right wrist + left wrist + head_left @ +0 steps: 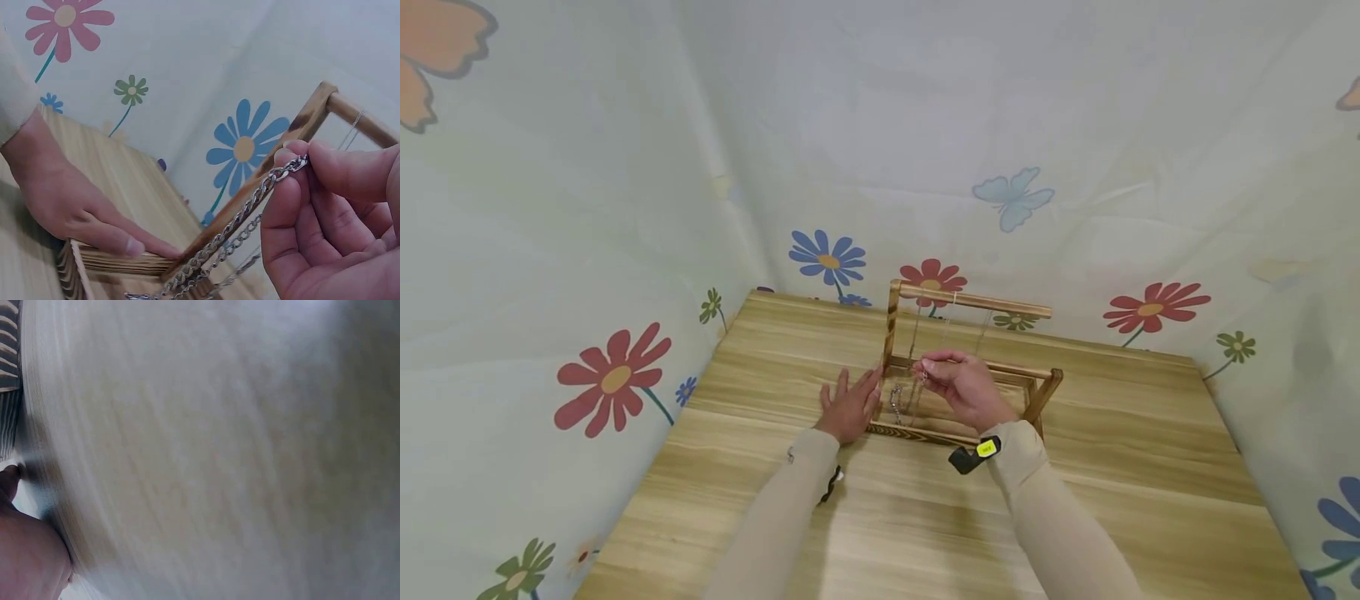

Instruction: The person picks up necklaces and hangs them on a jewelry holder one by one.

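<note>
In the right wrist view, my right hand (356, 231) pinches the end of a silver curb-link chain (240, 215) between thumb and index finger. The chain slants down to the lower left. My right hand (966, 387) is above the tray part of a wooden jewelry stand (891, 321). My left hand (850, 408) rests against the stand's left side, its fingers extended along the tray's edge (119, 262). Thin chains hang from the stand's top bar (973, 300). Another part of silver chain (896, 402) shows in the tray's left end.
The stand is on a wood-grain table (1112, 433) near its back edge. Behind and beside it hangs a pale cloth wall (880, 150) printed with flowers and butterflies. In the left wrist view, mostly blurred tabletop (200, 456) shows.
</note>
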Motion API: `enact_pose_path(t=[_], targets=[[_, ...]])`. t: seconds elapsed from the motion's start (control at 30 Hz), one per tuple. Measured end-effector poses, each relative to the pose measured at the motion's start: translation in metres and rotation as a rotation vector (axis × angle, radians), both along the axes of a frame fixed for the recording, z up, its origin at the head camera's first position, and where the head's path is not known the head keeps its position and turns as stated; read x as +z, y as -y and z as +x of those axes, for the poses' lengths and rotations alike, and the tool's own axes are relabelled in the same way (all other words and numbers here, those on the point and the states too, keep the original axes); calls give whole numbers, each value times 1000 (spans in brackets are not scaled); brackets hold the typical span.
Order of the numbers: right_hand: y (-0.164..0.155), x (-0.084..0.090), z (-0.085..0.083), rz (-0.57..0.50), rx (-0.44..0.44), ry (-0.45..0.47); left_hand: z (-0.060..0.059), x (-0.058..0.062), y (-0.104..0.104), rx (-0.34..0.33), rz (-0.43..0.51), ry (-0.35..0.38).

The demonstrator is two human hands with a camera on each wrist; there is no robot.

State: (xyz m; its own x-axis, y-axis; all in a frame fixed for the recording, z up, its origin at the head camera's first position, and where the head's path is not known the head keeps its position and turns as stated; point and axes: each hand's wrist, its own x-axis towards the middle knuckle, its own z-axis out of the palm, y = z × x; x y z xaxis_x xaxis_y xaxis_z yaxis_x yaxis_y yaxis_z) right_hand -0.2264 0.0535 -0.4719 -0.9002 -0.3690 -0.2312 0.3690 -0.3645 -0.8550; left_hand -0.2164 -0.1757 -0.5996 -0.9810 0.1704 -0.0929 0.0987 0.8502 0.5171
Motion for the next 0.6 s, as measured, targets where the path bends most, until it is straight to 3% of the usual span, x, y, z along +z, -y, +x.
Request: enact_pose_path(t=[0.33, 0.6], targets=[[-12, 41, -6, 14, -2, -128, 1, 5, 0, -2, 13, -14], [-21, 64, -13, 33, -27, -177, 5, 7, 0, -4, 16, -22]])
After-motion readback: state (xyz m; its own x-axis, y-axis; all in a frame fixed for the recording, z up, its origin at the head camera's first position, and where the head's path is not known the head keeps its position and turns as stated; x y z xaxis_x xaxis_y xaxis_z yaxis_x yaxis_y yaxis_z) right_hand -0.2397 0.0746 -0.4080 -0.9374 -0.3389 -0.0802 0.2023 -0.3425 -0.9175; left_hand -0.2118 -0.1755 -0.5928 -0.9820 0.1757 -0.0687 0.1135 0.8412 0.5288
